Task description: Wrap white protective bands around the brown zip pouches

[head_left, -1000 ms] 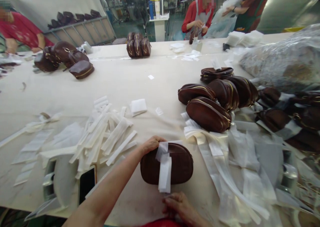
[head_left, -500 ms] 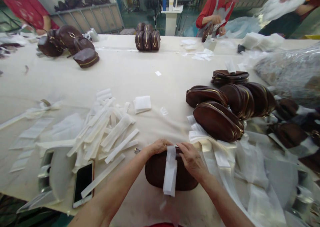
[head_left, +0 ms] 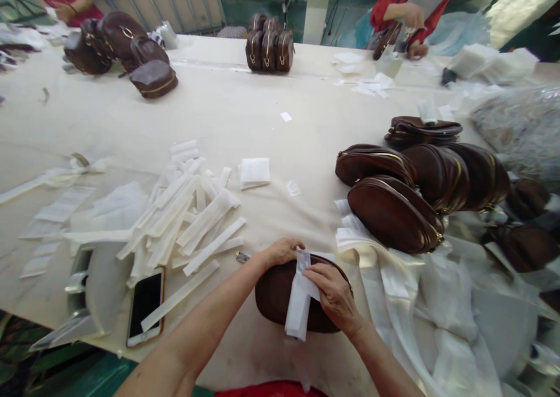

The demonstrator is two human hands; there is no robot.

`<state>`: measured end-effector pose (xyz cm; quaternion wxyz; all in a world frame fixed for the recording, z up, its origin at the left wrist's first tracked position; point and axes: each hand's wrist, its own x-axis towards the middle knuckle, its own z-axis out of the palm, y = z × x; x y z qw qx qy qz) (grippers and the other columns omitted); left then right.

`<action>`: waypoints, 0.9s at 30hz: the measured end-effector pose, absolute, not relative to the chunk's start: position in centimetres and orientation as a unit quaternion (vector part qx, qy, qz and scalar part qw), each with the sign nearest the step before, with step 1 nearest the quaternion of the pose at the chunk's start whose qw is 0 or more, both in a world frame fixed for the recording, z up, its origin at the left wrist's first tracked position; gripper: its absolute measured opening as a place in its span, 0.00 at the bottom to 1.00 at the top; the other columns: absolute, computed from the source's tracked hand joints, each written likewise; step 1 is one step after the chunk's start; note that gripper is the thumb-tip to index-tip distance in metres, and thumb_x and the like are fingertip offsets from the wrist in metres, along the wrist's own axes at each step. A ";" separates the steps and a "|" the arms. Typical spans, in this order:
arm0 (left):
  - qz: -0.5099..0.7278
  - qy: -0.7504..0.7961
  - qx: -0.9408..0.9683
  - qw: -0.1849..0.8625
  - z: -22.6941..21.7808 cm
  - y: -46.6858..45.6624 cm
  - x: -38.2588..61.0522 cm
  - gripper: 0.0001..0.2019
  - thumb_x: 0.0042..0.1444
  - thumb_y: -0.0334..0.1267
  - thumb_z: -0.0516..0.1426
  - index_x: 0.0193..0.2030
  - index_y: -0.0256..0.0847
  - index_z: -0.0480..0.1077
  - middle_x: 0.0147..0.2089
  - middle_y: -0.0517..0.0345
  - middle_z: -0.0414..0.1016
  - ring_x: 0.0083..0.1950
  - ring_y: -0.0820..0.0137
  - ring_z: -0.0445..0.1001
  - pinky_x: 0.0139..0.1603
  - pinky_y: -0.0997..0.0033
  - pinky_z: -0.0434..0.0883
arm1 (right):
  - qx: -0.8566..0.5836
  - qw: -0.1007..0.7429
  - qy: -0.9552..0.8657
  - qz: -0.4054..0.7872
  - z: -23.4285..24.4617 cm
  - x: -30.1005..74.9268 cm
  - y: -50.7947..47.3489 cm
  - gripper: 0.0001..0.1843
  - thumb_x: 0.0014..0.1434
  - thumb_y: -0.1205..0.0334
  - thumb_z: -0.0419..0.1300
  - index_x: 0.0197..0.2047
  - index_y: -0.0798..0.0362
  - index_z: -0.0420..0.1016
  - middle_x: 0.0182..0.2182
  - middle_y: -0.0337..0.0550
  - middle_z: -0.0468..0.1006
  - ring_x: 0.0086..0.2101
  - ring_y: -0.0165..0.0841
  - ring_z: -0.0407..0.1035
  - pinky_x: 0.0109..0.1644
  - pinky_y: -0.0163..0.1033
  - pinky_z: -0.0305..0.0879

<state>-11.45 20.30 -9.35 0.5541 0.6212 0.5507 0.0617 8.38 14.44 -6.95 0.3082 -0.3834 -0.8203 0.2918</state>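
A dark brown leather pouch (head_left: 275, 295) lies on the cream table (head_left: 227, 117) right in front of me. A white foam strip (head_left: 299, 303) is draped over its top and hangs down its front. My left hand (head_left: 282, 250) curls over the pouch's upper left edge, gripping it. My right hand (head_left: 335, 292) rests on the pouch's front with its fingers pinching the strip near the top.
A heap of white foam strips (head_left: 188, 222) and a phone (head_left: 146, 305) lie to my left. Several brown pouches (head_left: 415, 187) and clear plastic sheets (head_left: 437, 309) crowd the right. More pouches (head_left: 269, 49) stand at the far side, where another person's hands (head_left: 409, 17) work.
My right hand came up from the table's near edge onto the pouch and took hold of the strip. The left hand stayed on the pouch's top edge. My view tilted downward.
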 end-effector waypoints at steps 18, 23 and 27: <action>0.058 0.550 0.733 0.396 -5.2 17.8 -12.5 0.15 0.50 0.29 0.53 0.46 0.36 0.69 0.46 0.48 0.73 0.51 0.58 0.68 0.55 0.54 0.65 | -0.337 0.282 -0.872 0.214 -6.7 7.9 13.4 0.18 0.56 0.75 0.50 0.46 0.52 0.75 0.37 0.47 0.77 0.42 0.37 0.68 0.45 0.44 0.64; 0.178 0.482 0.807 0.292 -2.7 10.5 -12.7 0.21 0.51 0.28 0.49 0.54 0.33 0.62 0.54 0.42 0.67 0.57 0.60 0.64 0.59 0.54 0.63 | -0.329 0.280 -0.875 0.221 -7.0 8.1 13.4 0.20 0.54 0.77 0.50 0.46 0.51 0.74 0.37 0.46 0.77 0.40 0.37 0.68 0.44 0.44 0.65; 0.258 0.408 0.851 0.206 -3.2 6.2 -11.6 0.20 0.51 0.27 0.48 0.52 0.32 0.62 0.49 0.42 0.69 0.50 0.61 0.67 0.51 0.59 0.69 | -0.334 0.283 -0.873 0.214 -7.2 8.1 13.4 0.19 0.53 0.77 0.51 0.44 0.52 0.75 0.36 0.47 0.77 0.40 0.37 0.68 0.43 0.43 0.66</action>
